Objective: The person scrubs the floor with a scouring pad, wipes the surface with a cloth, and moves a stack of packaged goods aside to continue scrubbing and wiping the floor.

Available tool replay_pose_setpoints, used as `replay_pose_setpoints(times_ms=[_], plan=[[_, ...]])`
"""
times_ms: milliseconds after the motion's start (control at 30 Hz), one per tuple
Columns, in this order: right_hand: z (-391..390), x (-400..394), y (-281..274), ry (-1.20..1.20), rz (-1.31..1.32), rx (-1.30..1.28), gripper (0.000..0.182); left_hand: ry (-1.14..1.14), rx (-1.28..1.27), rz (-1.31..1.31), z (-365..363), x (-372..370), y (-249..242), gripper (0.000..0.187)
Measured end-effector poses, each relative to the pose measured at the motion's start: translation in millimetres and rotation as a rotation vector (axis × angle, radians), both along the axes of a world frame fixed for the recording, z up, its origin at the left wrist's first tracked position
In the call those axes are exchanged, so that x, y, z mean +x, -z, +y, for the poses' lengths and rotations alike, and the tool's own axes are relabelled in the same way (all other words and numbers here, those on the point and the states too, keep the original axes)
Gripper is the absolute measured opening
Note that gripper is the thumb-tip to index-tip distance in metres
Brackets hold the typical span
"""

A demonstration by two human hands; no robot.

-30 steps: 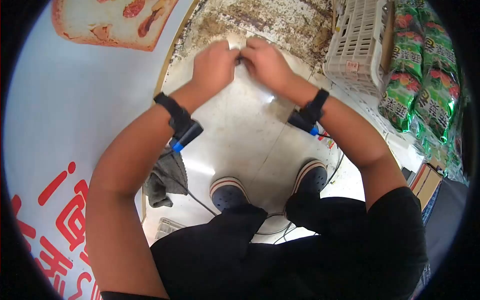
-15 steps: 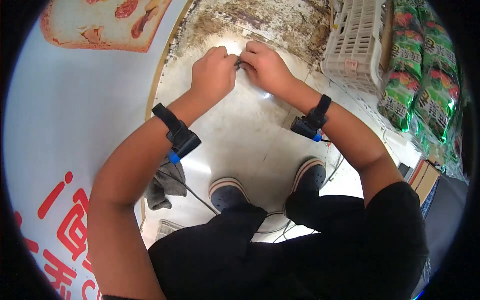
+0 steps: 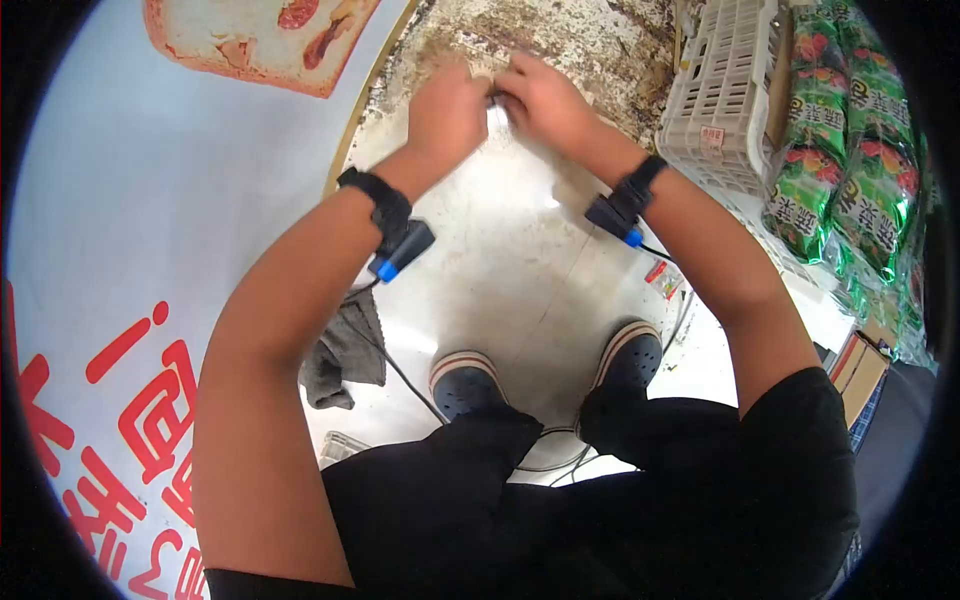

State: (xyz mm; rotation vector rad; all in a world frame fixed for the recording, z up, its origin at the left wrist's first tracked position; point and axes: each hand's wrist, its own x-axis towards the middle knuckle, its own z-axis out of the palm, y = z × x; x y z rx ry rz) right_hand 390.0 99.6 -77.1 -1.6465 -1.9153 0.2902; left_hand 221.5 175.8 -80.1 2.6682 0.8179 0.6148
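Near the top middle of the head view, my left hand (image 3: pixel 449 112) and my right hand (image 3: pixel 548 103) are close together over the pale, stained floor (image 3: pixel 500 250). Both hands have curled fingers, with the fingertips nearly meeting. Between them shows a small dark thing (image 3: pixel 494 97), too small and blurred to make out. The fingers of my left hand are partly hidden by the back of the hand. On each wrist sits a black strap with a small black device.
A white board (image 3: pixel 190 210) with a bread picture and red lettering lies left. At right are a white plastic crate (image 3: pixel 712 135) and green packets (image 3: pixel 806 190). A grey cloth (image 3: pixel 345 350), shoes and black cables are on the floor below.
Both hands have moved slightly up and to the right in the view, still close together. A small red and white packet now shows on the floor below my right wrist.
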Motion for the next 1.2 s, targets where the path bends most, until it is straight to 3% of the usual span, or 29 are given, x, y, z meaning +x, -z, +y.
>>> replay_pose_setpoints(times_ms=[33, 167, 300, 400, 500, 567, 633, 700, 833, 933, 1000, 1133, 1200], plan=[[-14, -5, -2, -0.029, 0.006, -0.102, 0.011, 0.030, -0.080, 0.000, -15, -8, -4, 0.009], [-18, -9, -2, -0.017, -0.006, -0.100, 0.013, -0.012, -0.111, 0.011, -21, -11, -5, 0.010], [32, 1, 1, 0.049, -0.104, 0.025, 0.012, -0.159, -0.027, 0.041, 23, 12, -2, 0.009], [57, 7, 8, 0.118, -0.080, 0.016, 0.015, -0.105, 0.051, 0.006, 52, 25, -3, 0.011], [34, 3, 5, 0.075, -0.119, 0.055, 0.014, -0.060, 0.073, 0.068, 33, 19, 0, 0.009], [7, 1, 2, 0.048, -0.106, 0.051, 0.013, -0.024, 0.049, -0.024, 9, 4, 2, 0.008], [-21, -4, 1, -0.002, 0.014, -0.071, 0.011, 0.047, -0.139, 0.003, -18, -12, -5, 0.008], [-24, -7, 3, 0.004, 0.032, -0.048, 0.010, 0.046, -0.152, -0.026, -21, -14, -2, 0.009], [2, -7, 10, 0.104, 0.062, 0.041, 0.007, 0.029, -0.100, 0.036, 5, 0, -5, 0.008], [45, 6, 14, 0.186, 0.021, 0.132, 0.007, -0.067, 0.093, -0.017, 47, 25, 1, 0.008], [49, 7, 13, 0.160, -0.012, 0.098, 0.007, -0.022, 0.096, 0.106, 55, 29, -5, 0.009], [8, 2, 2, 0.040, -0.066, 0.063, 0.006, -0.038, 0.131, 0.100, 19, 14, 2, 0.008], [-30, -2, -6, -0.007, -0.048, 0.000, 0.005, 0.109, -0.090, 0.032, -13, -2, -2, 0.007]])
